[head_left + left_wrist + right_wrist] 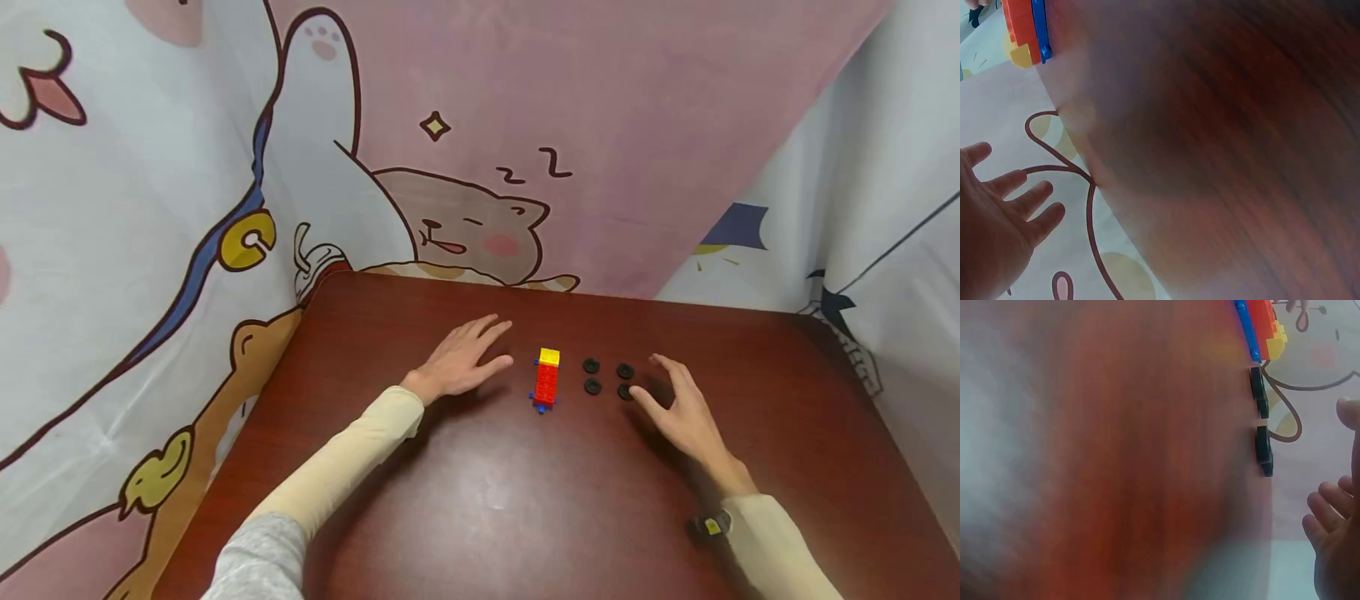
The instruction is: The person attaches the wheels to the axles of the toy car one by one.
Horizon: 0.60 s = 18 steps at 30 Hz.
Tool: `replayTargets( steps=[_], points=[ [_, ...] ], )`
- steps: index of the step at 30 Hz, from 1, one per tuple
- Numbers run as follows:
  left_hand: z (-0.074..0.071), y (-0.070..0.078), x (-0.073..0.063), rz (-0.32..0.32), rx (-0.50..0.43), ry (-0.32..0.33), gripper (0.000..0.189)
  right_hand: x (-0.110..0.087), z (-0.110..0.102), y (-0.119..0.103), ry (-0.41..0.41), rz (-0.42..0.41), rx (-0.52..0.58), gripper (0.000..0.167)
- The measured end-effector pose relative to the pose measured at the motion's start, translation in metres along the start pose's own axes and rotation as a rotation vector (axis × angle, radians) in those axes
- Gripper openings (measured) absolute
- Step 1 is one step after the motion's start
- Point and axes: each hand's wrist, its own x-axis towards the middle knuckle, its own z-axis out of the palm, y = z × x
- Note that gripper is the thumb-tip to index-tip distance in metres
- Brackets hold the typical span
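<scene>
Between the two hands stands a small toy-brick vehicle body point(547, 384), red along its length with a yellow block at the far end and blue pegs at its sides. Right of it lie several black toy tires point(592, 387), grouped in two short rows. My left hand point(459, 360) hovers left of the vehicle body with fingers spread, holding nothing. To the right of the tires is my right hand point(686, 412), fingers loosely extended and thumb tip overlapping the nearest tire in the head view. The right wrist view shows the tires point(1262, 450) edge-on beside the body point(1263, 328).
The brown wooden table point(480, 500) reaches back to a cartoon-printed curtain point(600, 125), which also hangs along the left and right sides. A dark wristband point(708, 525) sits on the right wrist.
</scene>
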Motion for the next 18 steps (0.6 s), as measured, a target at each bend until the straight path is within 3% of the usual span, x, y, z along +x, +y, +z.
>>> replayTargets(
  steps=[4,7,12,14,18],
  points=[
    [0.003,0.004,0.002,-0.005,-0.048,0.015,0.068,-0.007,0.003,0.002,0.049,0.058,0.029,0.067],
    [0.003,0.011,0.003,-0.052,-0.13,0.009,0.069,-0.01,0.007,0.002,0.062,0.101,0.044,0.062],
    [0.0,0.033,0.004,-0.249,-0.525,-0.001,0.068,-0.016,0.013,0.001,0.066,0.145,0.103,0.058],
    [-0.001,0.042,0.005,-0.308,-0.634,0.012,0.068,-0.017,0.015,0.001,0.07,0.156,0.117,0.056],
    [0.003,0.051,0.008,-0.357,-0.636,0.011,0.065,-0.018,0.018,-0.001,0.08,0.181,0.111,0.053]
  ],
)
